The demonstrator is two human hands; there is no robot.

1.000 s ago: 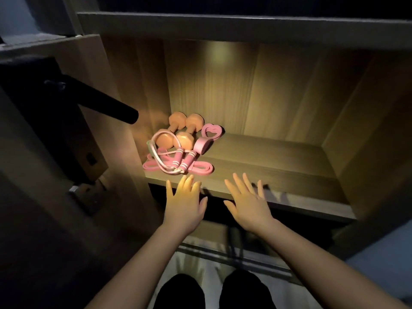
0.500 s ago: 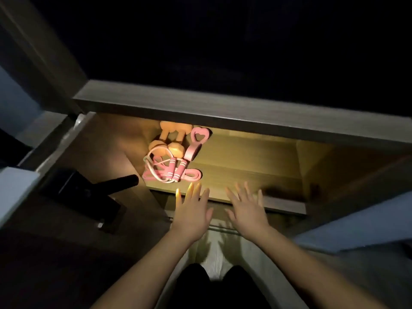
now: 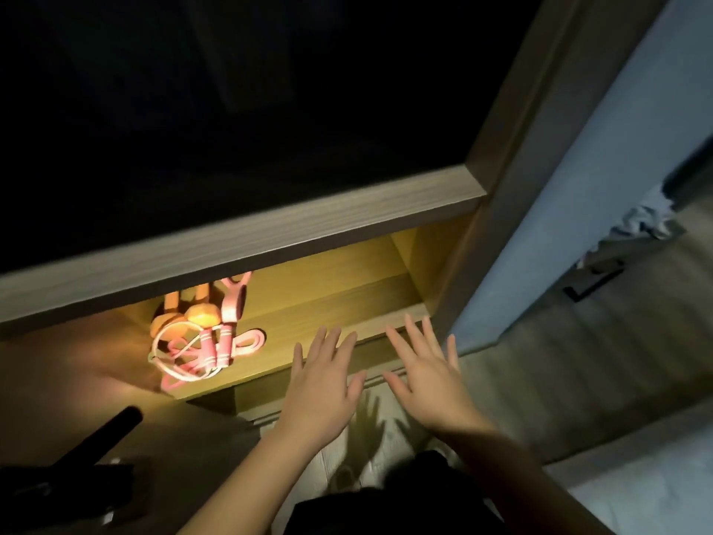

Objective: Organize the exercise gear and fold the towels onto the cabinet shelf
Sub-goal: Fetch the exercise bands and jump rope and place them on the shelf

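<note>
Two bare hands hover palm-down before the lit cabinet shelf (image 3: 339, 299), and neither holds anything. On the left hand (image 3: 323, 388) the fingers (image 3: 328, 341) are straight and fanned apart, their tips lying over the shelf's front edge in the view. The right hand (image 3: 428, 380) is spread the same way at three o'clock of it, with a clear gap between the two. Whether any fingertip touches the wood cannot be told.

All the exercise gear sits bunched at the shelf's left end, toward ten o'clock from the left hand and apart from it. Orange dumbbells (image 3: 198, 314) lie at the back. A jump rope (image 3: 216, 347) with pink handles and a pale coiled cord lies across them, with a pink resistance band (image 3: 250, 341) looped under it. A pink forked handle (image 3: 233, 303) runs toward twelve o'clock, partly hidden under the upper board (image 3: 270, 237).

From the pile's three o'clock side to the cabinet's side panel (image 3: 497, 210), the shelf shows bare wood. The upper board hangs low over it, so the opening looks shallow from this angle. Everything above that board is dark.

At eight o'clock of the left hand a black lever handle (image 3: 104, 434) juts out from a door. Far off at two o'clock of the right hand, a pale crumpled cloth (image 3: 640, 222) lies beyond a black plate (image 3: 594, 281); it is too dim to name further.
</note>
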